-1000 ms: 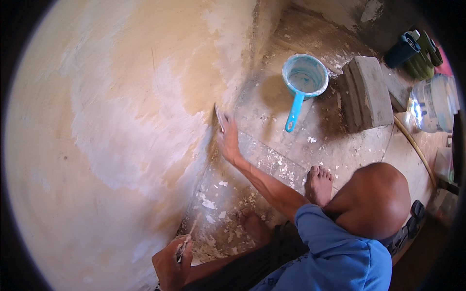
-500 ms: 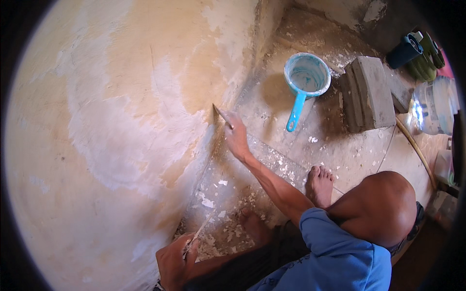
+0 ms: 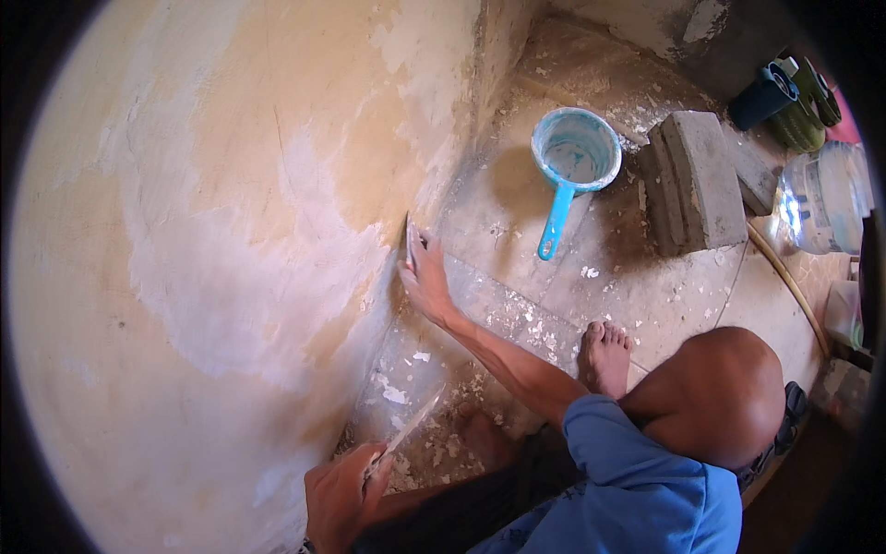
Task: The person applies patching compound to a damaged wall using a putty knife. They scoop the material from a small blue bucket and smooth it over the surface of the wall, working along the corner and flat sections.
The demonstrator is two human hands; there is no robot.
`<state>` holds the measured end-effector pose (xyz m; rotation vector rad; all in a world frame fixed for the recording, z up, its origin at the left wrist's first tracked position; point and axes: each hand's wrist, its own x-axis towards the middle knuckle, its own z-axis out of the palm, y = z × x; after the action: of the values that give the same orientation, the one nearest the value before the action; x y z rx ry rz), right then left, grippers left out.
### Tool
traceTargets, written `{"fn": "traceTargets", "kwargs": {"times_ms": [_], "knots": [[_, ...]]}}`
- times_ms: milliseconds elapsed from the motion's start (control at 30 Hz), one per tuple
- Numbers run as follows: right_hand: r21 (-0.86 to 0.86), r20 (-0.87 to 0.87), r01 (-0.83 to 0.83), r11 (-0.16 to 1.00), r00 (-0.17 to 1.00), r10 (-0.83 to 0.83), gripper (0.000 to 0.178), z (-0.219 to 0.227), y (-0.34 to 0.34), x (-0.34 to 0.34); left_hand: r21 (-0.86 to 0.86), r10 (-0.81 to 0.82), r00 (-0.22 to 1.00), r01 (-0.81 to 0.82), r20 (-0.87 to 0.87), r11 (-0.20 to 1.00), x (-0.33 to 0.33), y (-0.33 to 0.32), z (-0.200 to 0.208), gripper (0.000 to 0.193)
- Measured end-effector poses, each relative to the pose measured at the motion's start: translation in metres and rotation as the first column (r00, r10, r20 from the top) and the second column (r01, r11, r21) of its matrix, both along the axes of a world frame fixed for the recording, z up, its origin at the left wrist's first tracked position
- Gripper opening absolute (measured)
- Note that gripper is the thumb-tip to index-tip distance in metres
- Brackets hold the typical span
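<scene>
Against the foot of the patchy cream wall (image 3: 231,120), my right hand (image 3: 427,288) grips a thin, flat putty knife (image 3: 411,238), its edge at the wall. White residue covers my fingers. Lower down, close to the wall, my left hand (image 3: 340,494) is closed around a second putty knife (image 3: 416,421), seen nearly edge-on, its pale blade pointing up and to the right. Its handle is mostly hidden by my fingers. Beyond my right hand stands a light-blue dipper (image 3: 556,220) coated inside with white paste, its handle toward me.
Flakes of white paint (image 3: 394,393) litter the tiled floor (image 3: 494,277). Concrete blocks (image 3: 706,185) stand right of the dipper. Farther right are a blue container (image 3: 762,97), a clear plastic container (image 3: 824,198) and a tan hose (image 3: 789,286). My bare foot (image 3: 606,358) rests below the dipper.
My right hand has moved down and slightly left along the wall's base, with its putty knife turned more upright. My left hand's blade has shifted a little to the right.
</scene>
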<state>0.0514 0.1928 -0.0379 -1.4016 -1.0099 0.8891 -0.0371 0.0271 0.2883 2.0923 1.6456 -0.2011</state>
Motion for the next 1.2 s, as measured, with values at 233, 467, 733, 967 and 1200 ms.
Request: {"fn": "traceTargets", "kwargs": {"times_ms": [233, 467, 733, 967, 1200], "knots": [[-0.207, -0.312, 0.425, 0.881, 0.824, -0.472, 0.022, -0.07, 0.086, 0.115, 0.123, -0.022, 1.0, 0.025, -0.02, 0.992, -0.012, -0.011, -0.009, 0.026], [0.002, -0.12, 0.328, 0.945, 0.938, -0.326, 0.019, -0.016, 0.067, 0.068, 0.155, 0.017, 1.0, -0.014, -0.021, 0.988, -0.027, -0.025, -0.014, 0.027], [-0.09, -0.27, 0.36, 0.929, 0.889, -0.371, 0.029, -0.038, 0.058, 0.094, 0.112, 0.026, 0.999, -0.02, -0.047, 0.993, -0.013, -0.019, -0.008, 0.023], [0.08, -0.173, 0.164, 0.983, 0.974, -0.148, 0.028, 0.002, 0.022, 0.052, 0.201, 0.048, 0.994, -0.026, -0.102, 0.979, -0.036, -0.038, -0.004, 0.026], [-0.189, -0.216, 0.144, 0.971, 0.959, -0.184, 0.03, -0.018, -0.021, 0.027, 0.214, 0.147, 0.986, -0.127, -0.077, 0.969, -0.057, -0.051, -0.003, 0.035]]}}
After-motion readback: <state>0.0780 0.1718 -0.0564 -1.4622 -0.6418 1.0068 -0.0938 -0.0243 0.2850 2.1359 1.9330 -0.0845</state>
